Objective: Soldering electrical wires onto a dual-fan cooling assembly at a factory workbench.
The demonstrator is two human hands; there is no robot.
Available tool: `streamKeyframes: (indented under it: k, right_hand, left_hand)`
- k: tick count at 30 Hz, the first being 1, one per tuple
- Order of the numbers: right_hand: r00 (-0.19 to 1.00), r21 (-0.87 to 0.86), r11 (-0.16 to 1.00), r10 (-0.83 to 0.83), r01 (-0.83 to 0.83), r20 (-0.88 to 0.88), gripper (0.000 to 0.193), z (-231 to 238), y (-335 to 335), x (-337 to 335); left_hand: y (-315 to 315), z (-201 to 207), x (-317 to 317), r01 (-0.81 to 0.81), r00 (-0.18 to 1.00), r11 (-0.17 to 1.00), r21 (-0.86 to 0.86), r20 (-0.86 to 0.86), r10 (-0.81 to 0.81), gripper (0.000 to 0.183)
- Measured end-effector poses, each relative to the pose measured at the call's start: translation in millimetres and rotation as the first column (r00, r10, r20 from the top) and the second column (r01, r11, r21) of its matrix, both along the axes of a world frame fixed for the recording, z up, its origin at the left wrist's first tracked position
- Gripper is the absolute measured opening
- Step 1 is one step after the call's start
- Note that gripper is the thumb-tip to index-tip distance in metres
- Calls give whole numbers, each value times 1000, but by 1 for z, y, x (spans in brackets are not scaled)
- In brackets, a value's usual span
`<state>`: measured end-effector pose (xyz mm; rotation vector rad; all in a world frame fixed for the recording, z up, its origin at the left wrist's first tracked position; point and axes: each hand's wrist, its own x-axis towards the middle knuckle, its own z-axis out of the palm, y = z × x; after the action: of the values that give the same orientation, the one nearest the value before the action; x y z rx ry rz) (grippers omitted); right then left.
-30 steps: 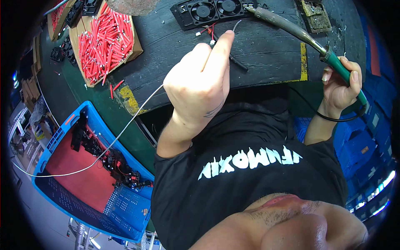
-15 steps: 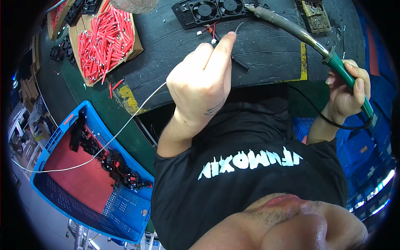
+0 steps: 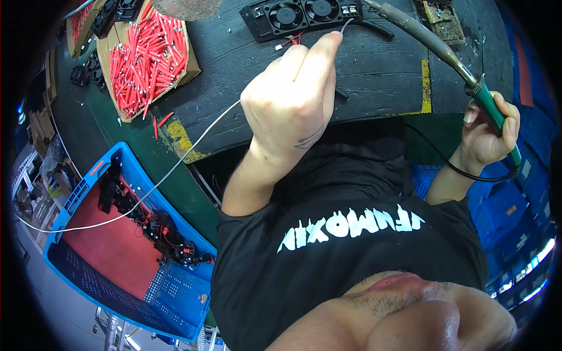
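My left hand (image 3: 293, 96) is closed, thumb and forefinger pinching a thin grey solder wire (image 3: 346, 24). The wire's short end points at the right end of a black twin-fan unit (image 3: 304, 16); its long tail runs left past the hand. In my right hand (image 3: 489, 130) is a soldering iron (image 3: 433, 50) with a green handle. Its tip is at the top edge, just right of the fan unit and apart from it. A black lead (image 3: 377, 28) lies at that end of the unit. Red wires with a white plug (image 3: 279, 47) show below the fans, partly behind my left hand.
A cardboard box (image 3: 196, 61) heaped with red tubular pieces stands at the left of the dark bench. Near the right back sits a tray with a worn yellowish sponge (image 3: 445, 26). Below left, a blue crate (image 3: 193, 313) holds black wired parts. The iron's black cord (image 3: 433, 140) loops near my right arm.
My left hand has moved right and slightly up with the solder wire. The soldering iron's tip has shifted up and right, off the fan unit's end. A black lead now shows there.
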<state>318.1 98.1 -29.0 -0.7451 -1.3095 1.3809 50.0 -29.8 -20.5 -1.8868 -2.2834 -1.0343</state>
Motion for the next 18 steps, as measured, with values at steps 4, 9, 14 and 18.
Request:
streamKeyframes:
  k: [4, 9, 14, 18]
  right_hand:
    - [999, -24, 999, -34, 34, 15, 37, -3, -3, 3]
    - [1000, -57, 998, 5, -7, -27, 38, -8, -1, 8]
    - [998, -87, 996, 32, -37, -53, 38, -11, -1, 6]
    - [997, -85, 996, 36, -41, -61, 38, -14, 0, 5]
  left_hand:
    - [12, -8, 2, -13, 1000, 998, 59, 7, 13, 15]
    - [21, -22, 0, 9, 997, 987, 160, -83, 5, 14]
    - [20, -23, -1, 6, 997, 993, 117, -79, 3, 14]
    - [22, -23, -1, 10, 997, 991, 133, -77, 0, 14]
